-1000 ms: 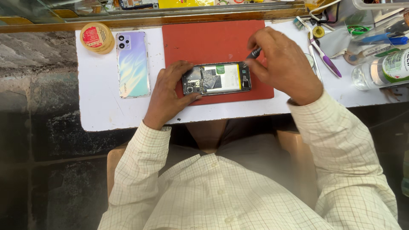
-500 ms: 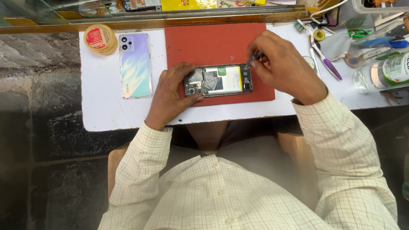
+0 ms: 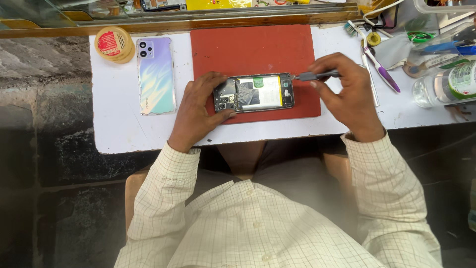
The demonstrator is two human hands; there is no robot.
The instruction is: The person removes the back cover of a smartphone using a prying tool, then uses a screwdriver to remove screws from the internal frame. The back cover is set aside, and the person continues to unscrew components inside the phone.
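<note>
**Opened phone held down, screwdriver at its right end**

Nearest us we see our checked shirt sleeves reaching up to the white tabletop point(image 3: 119, 134). Our left hand point(image 3: 198, 111) wraps the left end of the opened phone point(image 3: 254, 93), thumb below, fingers point(image 3: 210, 79) curled over the top edge, pinning it flat. The phone lies lengthwise, back cover off and insides showing, on the red mat point(image 3: 253, 47) near the mat's lower edge. Our right hand point(image 3: 347, 94) pinches a grey screwdriver point(image 3: 315, 76) between closed fingers, the tool lying about level with its tip at the phone's upper right corner; we can't tell if it touches a screw. Left of the mat, apart from both hands, lies an iridescent back cover point(image 3: 156, 74), with a round tin point(image 3: 114, 43) just beside its top. Far right: a purple toothbrush point(image 3: 379, 64), a clear bottle point(image 3: 444, 87) and mixed tool clutter.
</note>
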